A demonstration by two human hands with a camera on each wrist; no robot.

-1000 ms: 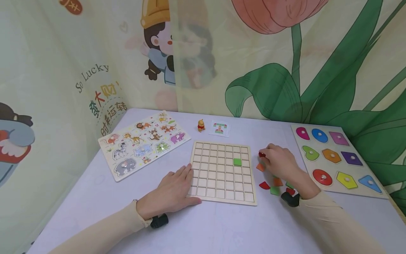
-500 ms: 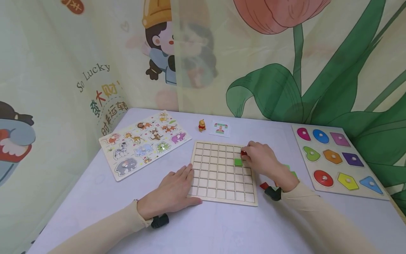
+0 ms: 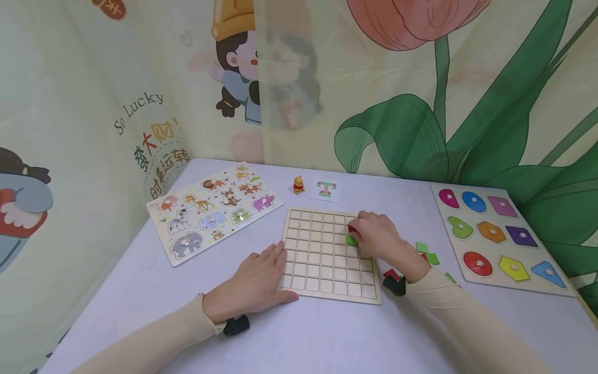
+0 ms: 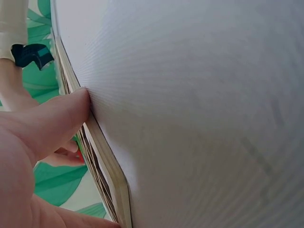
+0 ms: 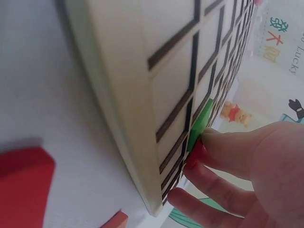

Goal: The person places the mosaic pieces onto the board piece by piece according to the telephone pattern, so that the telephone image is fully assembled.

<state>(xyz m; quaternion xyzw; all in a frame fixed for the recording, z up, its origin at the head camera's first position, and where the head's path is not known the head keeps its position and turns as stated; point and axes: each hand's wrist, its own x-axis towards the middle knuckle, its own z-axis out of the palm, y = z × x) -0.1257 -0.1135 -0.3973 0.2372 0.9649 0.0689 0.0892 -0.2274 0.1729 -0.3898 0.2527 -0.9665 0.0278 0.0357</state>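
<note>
A wooden grid board (image 3: 320,270) lies on the table in front of me. My left hand (image 3: 252,278) rests along its left side, fingers straight, the thumb (image 4: 71,107) at the near edge. One green square tile (image 3: 351,240) sits in a cell toward the upper right, seen close in the right wrist view. Between thumb and fingertips, my right hand (image 3: 379,236) pinches a small red tile (image 5: 197,154) right beside the green one, at the cell behind it. The fingers partly hide the red tile's shape.
Several loose red and green tiles (image 3: 422,247) lie right of the board, partly behind the right wrist. An animal puzzle (image 3: 189,223) is at left, a shape puzzle (image 3: 504,210) at right. A bear figurine (image 3: 298,185) and a pattern card (image 3: 325,190) stand behind the board.
My right hand has carried the red tile left from the loose tiles onto the board, up to the cell behind the green tile. The left hand has stayed in place.
</note>
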